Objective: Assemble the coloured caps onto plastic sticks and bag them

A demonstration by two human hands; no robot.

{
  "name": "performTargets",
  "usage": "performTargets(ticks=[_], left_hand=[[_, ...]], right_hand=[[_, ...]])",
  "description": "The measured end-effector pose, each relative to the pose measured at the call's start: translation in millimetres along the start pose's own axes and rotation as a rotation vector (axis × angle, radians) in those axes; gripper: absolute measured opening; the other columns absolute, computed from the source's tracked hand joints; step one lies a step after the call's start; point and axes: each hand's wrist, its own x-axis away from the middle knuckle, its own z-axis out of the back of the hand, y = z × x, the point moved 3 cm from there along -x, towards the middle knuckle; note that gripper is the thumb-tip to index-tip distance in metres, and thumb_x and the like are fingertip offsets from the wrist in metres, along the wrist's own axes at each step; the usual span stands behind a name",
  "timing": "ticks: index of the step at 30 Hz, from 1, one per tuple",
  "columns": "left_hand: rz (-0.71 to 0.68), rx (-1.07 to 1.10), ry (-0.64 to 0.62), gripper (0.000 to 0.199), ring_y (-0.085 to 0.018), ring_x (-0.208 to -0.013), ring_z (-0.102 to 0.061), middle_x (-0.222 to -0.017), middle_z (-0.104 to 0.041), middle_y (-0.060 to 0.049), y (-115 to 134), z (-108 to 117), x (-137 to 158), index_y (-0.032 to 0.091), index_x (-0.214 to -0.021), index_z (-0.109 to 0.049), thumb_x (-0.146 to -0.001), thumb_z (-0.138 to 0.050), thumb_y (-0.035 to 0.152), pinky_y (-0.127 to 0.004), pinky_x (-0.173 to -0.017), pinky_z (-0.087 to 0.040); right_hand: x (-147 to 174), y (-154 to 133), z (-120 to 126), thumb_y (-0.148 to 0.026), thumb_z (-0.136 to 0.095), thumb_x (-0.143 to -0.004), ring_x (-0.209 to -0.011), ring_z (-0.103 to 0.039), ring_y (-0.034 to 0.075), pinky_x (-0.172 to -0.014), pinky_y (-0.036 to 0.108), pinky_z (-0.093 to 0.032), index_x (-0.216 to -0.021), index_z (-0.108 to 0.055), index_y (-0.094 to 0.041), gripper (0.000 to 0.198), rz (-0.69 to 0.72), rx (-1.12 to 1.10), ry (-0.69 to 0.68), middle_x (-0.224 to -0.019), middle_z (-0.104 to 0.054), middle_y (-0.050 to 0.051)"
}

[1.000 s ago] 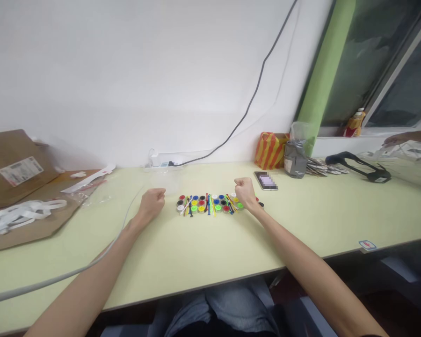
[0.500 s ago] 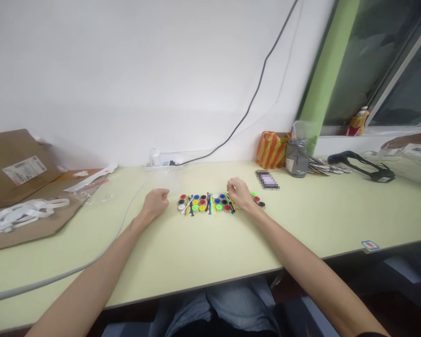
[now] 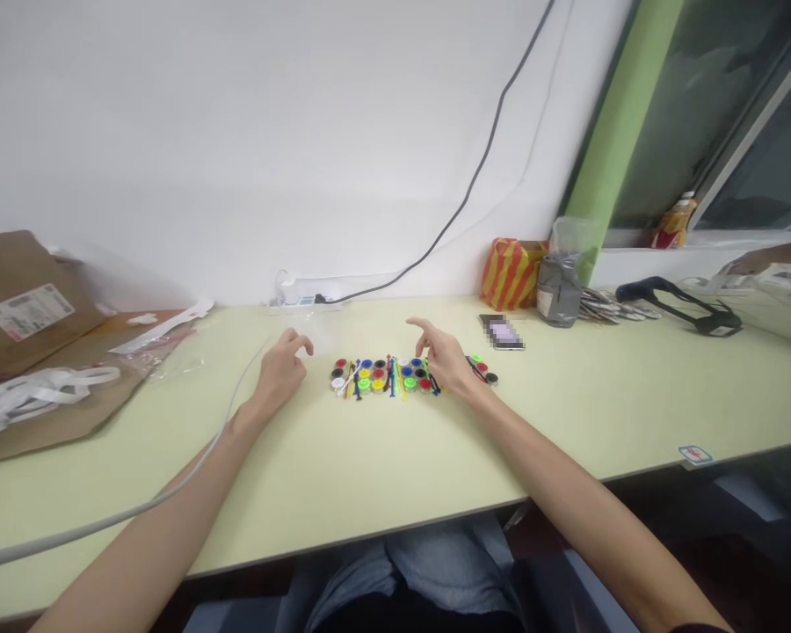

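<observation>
My left hand (image 3: 282,367) is over the table, left of a row of small round pieces with coloured tops. Its thumb and index finger are apart, and no object shows between them. Above the row's right part is my right hand (image 3: 444,359), index finger stretched out and thumb apart from it, seemingly with nothing in it. The round pieces (image 3: 365,384) have red, blue, green, yellow, black and white tops. Between their groups lie bundles of thin coloured plastic strips (image 3: 393,378). My right hand and wrist hide part of the row.
A pale grey cable (image 3: 132,512) crosses my left forearm. Left are a brown paper package (image 3: 19,343) and white straps (image 3: 46,387). A phone (image 3: 502,332), a striped bag (image 3: 511,272) and a black headset-like frame (image 3: 678,306) lie right. Another person's hand (image 3: 765,258) is far right.
Both hands have opened from closed fingers. My left hand has drawn slightly left, away from the row, and my right hand's index finger now stretches out leftward. The row looks the same.
</observation>
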Motion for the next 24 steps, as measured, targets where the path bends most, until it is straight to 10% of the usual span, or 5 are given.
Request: performTargets(ticks=[10, 24], left_hand=[[0.071, 0.06, 0.014, 0.03, -0.015, -0.065, -0.059, -0.072, -0.067, 0.001, 8, 9, -1, 0.02, -0.078, -0.065, -0.063, -0.043, 0.007, -0.025, -0.069, -0.041], [0.023, 0.025, -0.172, 0.025, -0.017, -0.057, -0.057, -0.06, -0.066, 0.001, 6, -4, -1, 0.021, -0.067, -0.065, -0.06, -0.044, 0.012, -0.027, -0.063, -0.038]], right_hand=[[-1, 5, 1, 0.0, -0.04, -0.061, -0.056, -0.049, 0.014, -0.067, 0.023, -0.034, -0.099, -0.072, -0.022, 0.054, -0.134, 0.101, 0.011, -0.054, -0.051, -0.006], [-2, 0, -3, 0.002, -0.044, -0.068, -0.056, -0.044, 0.015, -0.064, 0.025, -0.027, -0.094, -0.073, -0.022, 0.045, -0.04, 0.337, -0.201, -0.058, -0.056, -0.002]])
